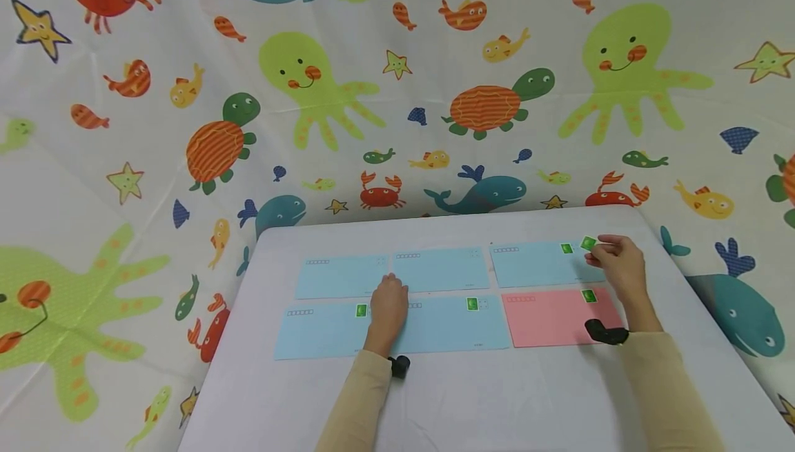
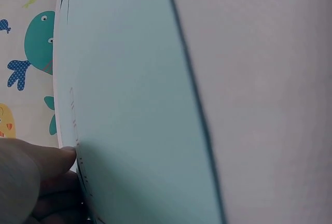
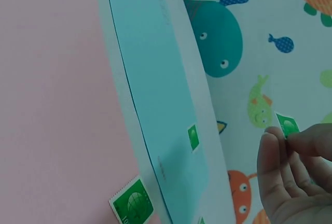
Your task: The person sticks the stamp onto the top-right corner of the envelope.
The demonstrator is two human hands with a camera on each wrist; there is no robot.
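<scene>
My right hand [image 1: 617, 266] pinches a small green stamp [image 1: 588, 243] between thumb and fingertips, above the right end of the back-right blue envelope [image 1: 528, 266]. In the right wrist view, the pinched stamp [image 3: 287, 124] is tilted, with fingers behind it. That envelope bears another green stamp [image 1: 566, 248]. Below it lies a pink envelope [image 1: 546, 317] with a green stamp [image 1: 589, 295] near its top right corner. My left hand [image 1: 389, 303] rests between the two front blue envelopes, its fingertips by the back row. The left wrist view shows its thumb [image 2: 54, 159] at a blue envelope's edge.
The front-left blue envelope [image 1: 319, 335] and the front-middle blue envelope [image 1: 456, 328] each bear a green stamp. Behind them lie the back-left blue envelope [image 1: 341, 277] and the back-middle blue envelope [image 1: 441, 271]. A sea-animal curtain [image 1: 397, 148] hangs behind the white table [image 1: 484, 397].
</scene>
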